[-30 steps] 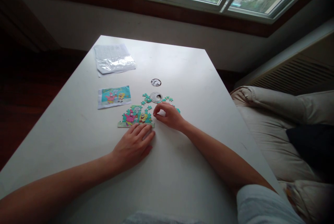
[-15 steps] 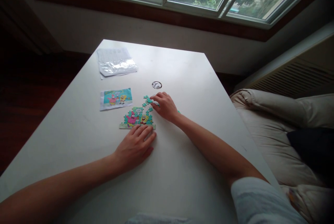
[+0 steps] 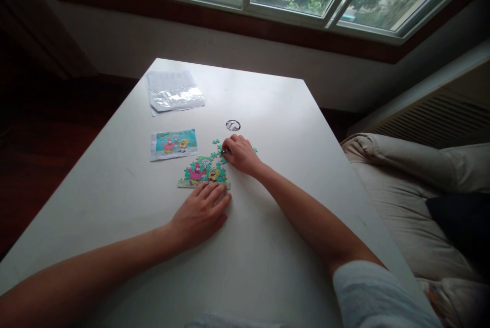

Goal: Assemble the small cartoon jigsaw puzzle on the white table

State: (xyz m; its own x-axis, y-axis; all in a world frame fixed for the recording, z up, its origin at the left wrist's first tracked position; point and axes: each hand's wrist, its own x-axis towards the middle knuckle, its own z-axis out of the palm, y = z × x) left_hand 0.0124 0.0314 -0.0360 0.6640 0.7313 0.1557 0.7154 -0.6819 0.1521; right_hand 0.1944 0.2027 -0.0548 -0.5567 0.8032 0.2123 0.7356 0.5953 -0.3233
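On the white bench (image 3: pixel 126 195), the near edge of the partly joined puzzle (image 3: pixel 196 173) is being touched by the left hand (image 3: pixel 199 215), its grip being laid flat with the fingers slightly apart. Just beyond the puzzle's right side, the loose green pieces (image 3: pixel 219 148) are being partly covered by the right hand (image 3: pixel 242 155); whether its grip is being closed on one cannot be told. Farther left, a printed picture sheet (image 3: pixel 174 144) is being borne by the bench, and beyond it a shiny plastic sleeve (image 3: pixel 176 97).
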